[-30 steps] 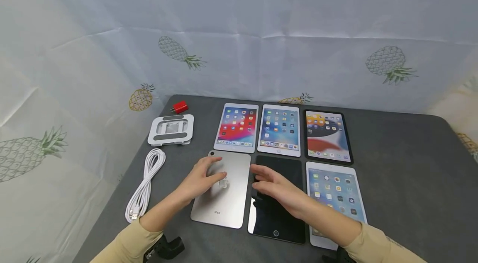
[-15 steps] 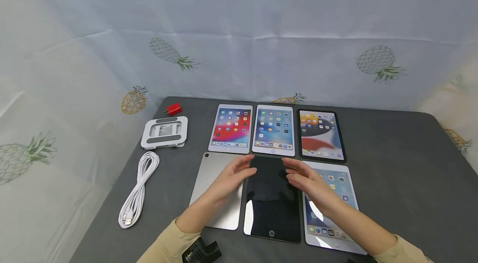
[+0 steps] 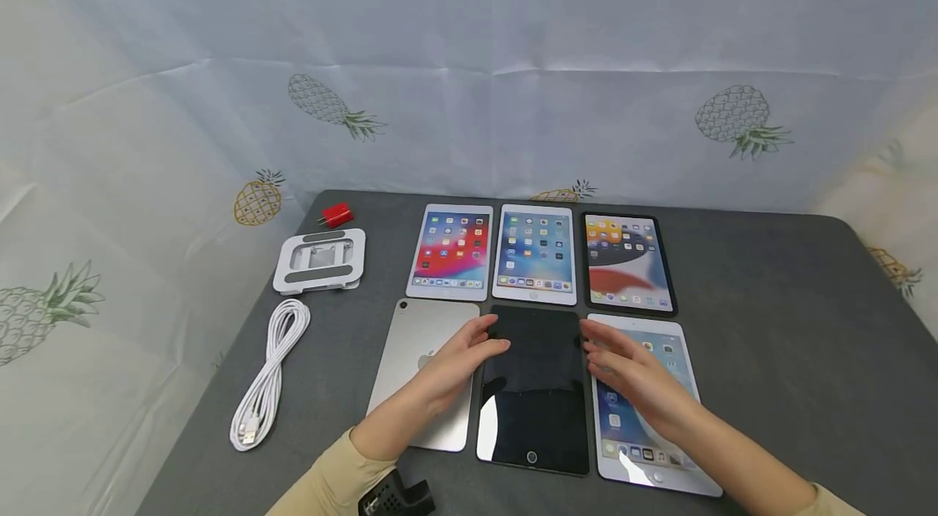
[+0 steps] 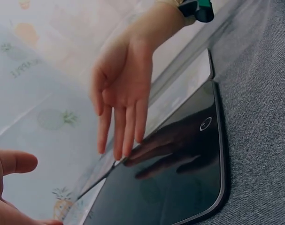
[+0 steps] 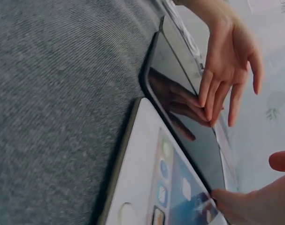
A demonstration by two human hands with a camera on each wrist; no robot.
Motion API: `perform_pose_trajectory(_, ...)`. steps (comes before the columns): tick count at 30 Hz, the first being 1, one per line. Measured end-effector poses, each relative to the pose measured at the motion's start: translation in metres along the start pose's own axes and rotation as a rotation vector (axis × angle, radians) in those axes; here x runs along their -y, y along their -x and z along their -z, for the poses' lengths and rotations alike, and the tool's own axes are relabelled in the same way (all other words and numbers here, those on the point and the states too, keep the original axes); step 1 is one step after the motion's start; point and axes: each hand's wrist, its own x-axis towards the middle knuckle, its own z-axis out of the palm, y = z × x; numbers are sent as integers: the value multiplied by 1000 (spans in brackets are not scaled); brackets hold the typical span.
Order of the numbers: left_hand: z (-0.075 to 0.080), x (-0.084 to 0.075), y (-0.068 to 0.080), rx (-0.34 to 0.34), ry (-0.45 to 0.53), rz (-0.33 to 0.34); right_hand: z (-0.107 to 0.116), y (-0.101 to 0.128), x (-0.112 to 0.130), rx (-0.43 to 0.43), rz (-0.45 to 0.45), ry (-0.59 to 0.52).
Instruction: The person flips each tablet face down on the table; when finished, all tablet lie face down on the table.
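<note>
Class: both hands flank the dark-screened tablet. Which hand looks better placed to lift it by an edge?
Probably the left hand: its fingertips already reach the dark tablet at its left edge, while the right hand hovers over the neighbouring lit tablet.

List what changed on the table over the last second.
The left hand left the back of the face-down silver tablet and moved right to the left edge of the dark-screened tablet. The right hand moved off that dark screen to its right edge, over the lit white tablet. Both hands are open; no tablet shifted.
</note>
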Motion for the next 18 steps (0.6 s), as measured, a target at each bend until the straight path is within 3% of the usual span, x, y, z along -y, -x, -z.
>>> perform_pose_trajectory(9, 5, -2, -2, 31, 36, 2, -5, -2, 7, 38, -79, -79)
perform_pose_trajectory(18, 12, 2, -7, 2, 108, 1, -3, -4, 5, 42, -79, -104)
